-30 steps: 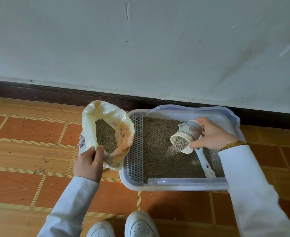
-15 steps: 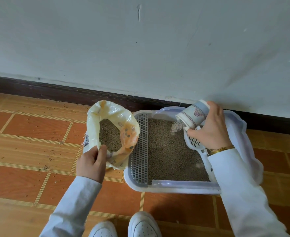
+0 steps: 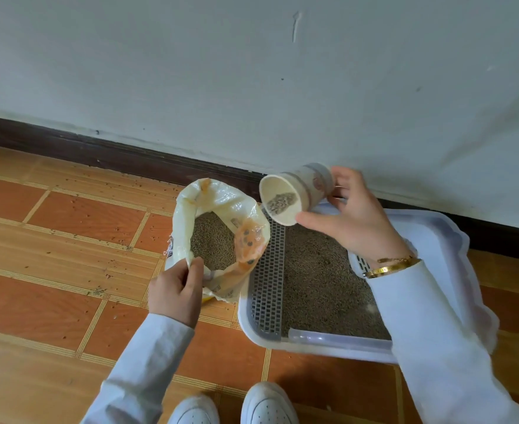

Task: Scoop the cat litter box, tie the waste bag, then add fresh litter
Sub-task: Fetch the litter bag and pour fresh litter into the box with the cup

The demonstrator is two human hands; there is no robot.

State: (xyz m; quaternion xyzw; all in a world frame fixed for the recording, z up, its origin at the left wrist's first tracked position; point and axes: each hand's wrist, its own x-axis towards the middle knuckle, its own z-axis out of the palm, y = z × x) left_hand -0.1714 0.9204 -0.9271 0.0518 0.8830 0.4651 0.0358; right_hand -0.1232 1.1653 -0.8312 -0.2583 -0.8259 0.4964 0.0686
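Note:
A white litter box (image 3: 328, 347) with a grey grate along its left side stands on the floor against the wall, holding grey-brown litter (image 3: 319, 280). Left of it stands an open yellow-white litter bag (image 3: 221, 203) with litter inside. My left hand (image 3: 175, 292) pinches the bag's near rim. My right hand (image 3: 353, 221) grips a paper cup (image 3: 295, 191), tipped on its side above the box's far left corner, its mouth facing the bag and a little litter left inside. A white scoop (image 3: 360, 264) peeks out under my right wrist.
The floor is orange tile (image 3: 53, 301) with scattered litter grains. A dark skirting board (image 3: 99, 151) runs under the white wall behind the box and bag. My two white shoes (image 3: 267, 405) show at the bottom edge, just in front of the box.
My right hand poured litter from the cup over the box, then lifted the cup up and leftward towards the bag. My left hand kept hold of the bag's rim.

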